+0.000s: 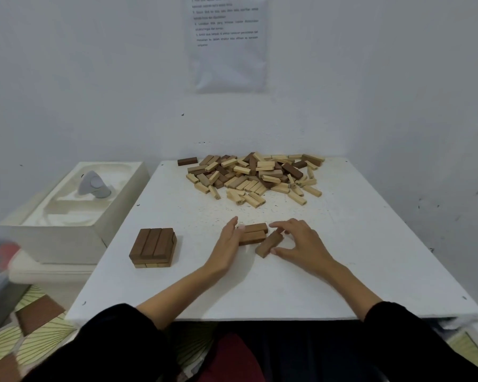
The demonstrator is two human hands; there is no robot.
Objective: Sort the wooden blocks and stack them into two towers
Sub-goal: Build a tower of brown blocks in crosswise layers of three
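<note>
Across my feed spreads a white table (356, 271), a flat matte board whose surface is speckled with small dark flecks. To its left I see a pale foam box (66, 238), blocky, with rounded hollows moulded into its top. A grey, rounded-triangular object (93, 184) sits in one hollow. On the wall behind hangs a printed paper sheet (228, 56) under a glossy cover; I cannot read its text.

At the far end of the table lies a loose pile of wooden blocks (255, 176): small rectangular bars, mostly pale wood with darker brown ones mixed in, lying at all angles.

Near the left edge stands a short square stack (153, 248). Three dark bars lie side by side on top, and paler wood shows along the bottom front.

The left hand (226, 244) is flat, its straight fingers pressed against the left ends of two dark blocks (255, 233) lying side by side and touching. The right hand (301, 241) arches over a third dark block (269, 244), angled just beside that pair, and pinches it between curled fingers and thumb.

One lone dark block (187, 161) lies apart from the pile's left edge.
</note>
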